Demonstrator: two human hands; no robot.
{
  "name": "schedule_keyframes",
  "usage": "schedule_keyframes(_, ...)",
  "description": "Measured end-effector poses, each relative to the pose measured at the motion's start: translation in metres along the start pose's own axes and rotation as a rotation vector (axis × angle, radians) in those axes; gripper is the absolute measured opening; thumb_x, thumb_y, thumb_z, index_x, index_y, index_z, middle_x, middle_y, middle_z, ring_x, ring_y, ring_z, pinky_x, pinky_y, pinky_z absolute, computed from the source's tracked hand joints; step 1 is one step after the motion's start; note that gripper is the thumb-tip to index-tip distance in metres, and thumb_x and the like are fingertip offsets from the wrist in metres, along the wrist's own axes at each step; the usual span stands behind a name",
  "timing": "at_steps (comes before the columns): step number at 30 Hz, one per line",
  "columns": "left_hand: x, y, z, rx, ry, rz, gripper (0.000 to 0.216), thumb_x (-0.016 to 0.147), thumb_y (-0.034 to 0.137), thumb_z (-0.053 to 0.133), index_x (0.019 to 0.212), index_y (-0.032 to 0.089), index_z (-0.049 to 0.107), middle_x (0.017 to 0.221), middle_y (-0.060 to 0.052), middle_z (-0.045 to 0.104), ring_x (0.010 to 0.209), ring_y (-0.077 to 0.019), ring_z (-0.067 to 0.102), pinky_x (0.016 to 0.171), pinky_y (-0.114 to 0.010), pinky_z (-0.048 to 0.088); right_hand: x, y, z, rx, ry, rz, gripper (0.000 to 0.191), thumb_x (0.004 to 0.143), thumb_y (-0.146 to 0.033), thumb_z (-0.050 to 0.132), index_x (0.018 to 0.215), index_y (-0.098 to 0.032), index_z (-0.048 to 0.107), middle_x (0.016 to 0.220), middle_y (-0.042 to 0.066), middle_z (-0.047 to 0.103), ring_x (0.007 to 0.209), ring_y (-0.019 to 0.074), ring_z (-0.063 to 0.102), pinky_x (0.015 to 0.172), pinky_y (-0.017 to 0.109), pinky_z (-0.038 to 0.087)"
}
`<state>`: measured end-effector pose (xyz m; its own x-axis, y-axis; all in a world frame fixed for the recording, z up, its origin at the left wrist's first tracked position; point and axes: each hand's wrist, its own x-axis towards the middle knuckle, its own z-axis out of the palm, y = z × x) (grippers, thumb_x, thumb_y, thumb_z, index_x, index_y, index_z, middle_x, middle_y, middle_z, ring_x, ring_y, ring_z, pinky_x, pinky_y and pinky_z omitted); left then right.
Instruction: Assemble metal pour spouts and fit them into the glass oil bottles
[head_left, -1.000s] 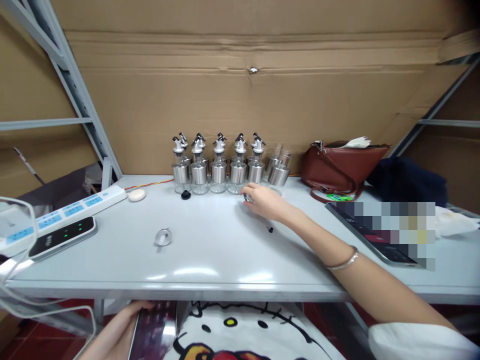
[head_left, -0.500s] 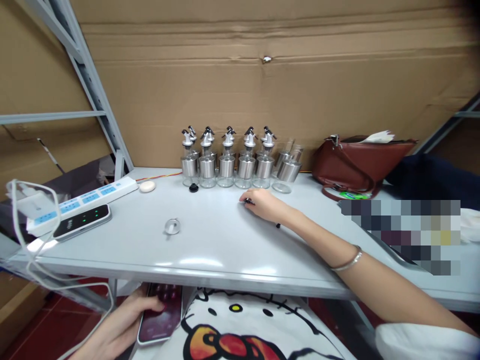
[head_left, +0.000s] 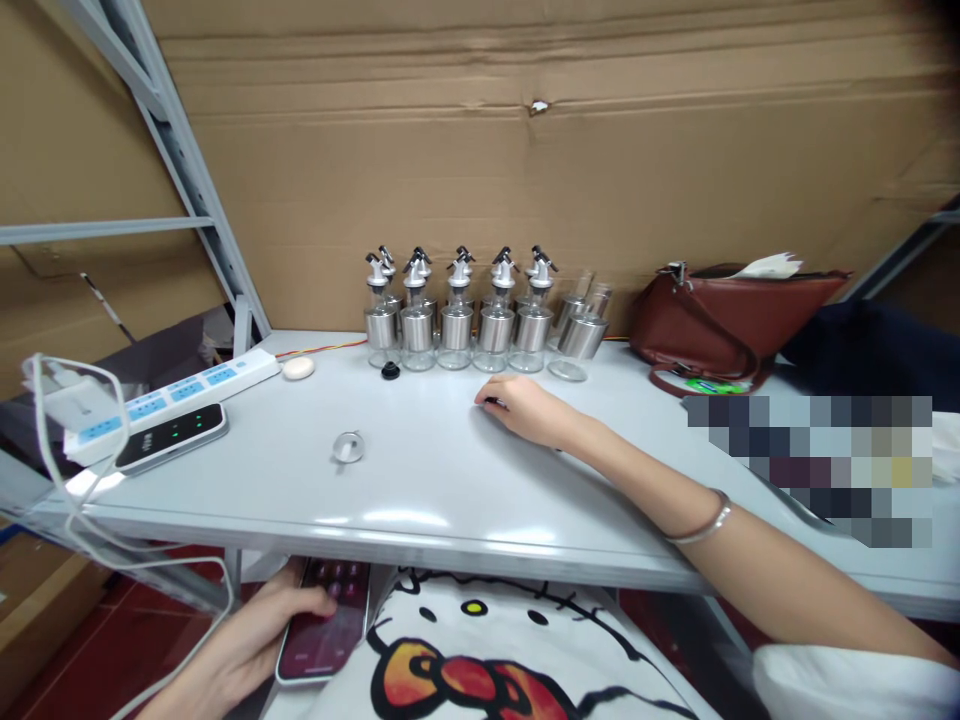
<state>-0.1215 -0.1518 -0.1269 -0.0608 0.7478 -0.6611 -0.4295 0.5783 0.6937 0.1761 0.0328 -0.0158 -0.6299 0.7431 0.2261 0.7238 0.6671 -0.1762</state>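
Below the table's front edge, my left hand is wrapped round a smartphone, its thumb on the lit screen with round keys. My right hand lies on the tabletop with curled fingers closed. Something small and dark shows at the fingertips, too hidden to name. Just behind that hand stand several glass bottles with steel bands, topped by white and black pourer spouts. To their right, a steel-banded bottle without a spout leans. A small black cap and a clear round piece lie to the left.
On the left are a white power strip, a black-topped device with green lights, a white cable and a cream oval object. A brown handbag stands back right, before a cardboard wall. A blurred-out patch covers the right side.
The view has shifted slightly. My right hand stays in about the same place, its fingers curled a little more over the dark thing. My left hand still holds the smartphone.
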Motion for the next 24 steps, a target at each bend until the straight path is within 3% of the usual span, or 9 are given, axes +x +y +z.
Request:
schedule_keyframes(4,-0.001,0.001,0.002,0.053,0.066,-0.014,0.038,0.061,0.004,0.072,0.095,0.01,0.057,0.071,-0.008,0.068,0.06,-0.0225,0.067,0.055,-0.029,0.054,-0.001,-0.001,0.0,0.003,0.001,-0.008,0.025,0.085,-0.006,0.048,0.096,-0.012,0.07,0.1,0.012,0.069,0.091,0.0223,0.064,0.082,0.029,0.047)
schedule_keyframes(8,-0.002,0.005,0.007,-0.131,0.009,-0.114,0.024,0.071,0.01,0.066,0.094,0.008,0.06,0.076,-0.009,0.07,0.071,-0.0237,0.069,0.064,-0.029,0.056,0.0,0.001,0.001,-0.004,0.002,-0.011,0.024,0.085,-0.008,0.049,0.097,-0.012,0.07,0.1,0.012,0.069,0.091,0.0226,0.065,0.082,0.029,0.047)
schedule_keyframes(11,-0.007,0.008,0.013,-0.106,0.052,-0.143,0.025,0.071,0.012,0.068,0.094,0.009,0.061,0.075,-0.009,0.071,0.07,-0.0236,0.069,0.065,-0.03,0.057,0.0,0.001,0.002,-0.008,0.002,-0.014,0.024,0.085,-0.008,0.049,0.098,-0.012,0.069,0.1,0.012,0.07,0.092,0.0229,0.065,0.083,0.029,0.047)
schedule_keyframes(16,-0.015,0.008,0.02,0.136,0.109,-0.03,0.046,0.064,0.016,0.078,0.105,0.013,0.058,0.086,-0.01,0.072,0.074,-0.0268,0.07,0.066,-0.034,0.057,-0.001,-0.001,-0.001,-0.014,-0.004,-0.007,0.025,0.086,-0.007,0.048,0.099,-0.012,0.069,0.1,0.013,0.069,0.092,0.0234,0.065,0.082,0.03,0.047)
schedule_keyframes(21,-0.008,0.009,0.015,-0.07,0.056,-0.018,0.024,0.077,0.01,0.063,0.1,0.006,0.06,0.082,-0.012,0.072,0.075,-0.0248,0.07,0.074,-0.034,0.057,-0.002,0.001,0.0,0.006,0.013,-0.003,0.025,0.084,-0.007,0.049,0.097,-0.013,0.069,0.099,0.013,0.069,0.091,0.0237,0.065,0.081,0.031,0.048)
schedule_keyframes(24,-0.004,0.011,0.013,-0.15,0.009,0.014,0.028,0.083,0.011,0.054,0.11,0.006,0.057,0.088,-0.011,0.072,0.078,-0.0258,0.07,0.079,-0.038,0.056,-0.002,0.002,0.0,0.027,0.022,-0.013,0.024,0.084,-0.007,0.049,0.094,-0.013,0.069,0.096,0.012,0.069,0.088,0.0234,0.064,0.081,0.032,0.048)
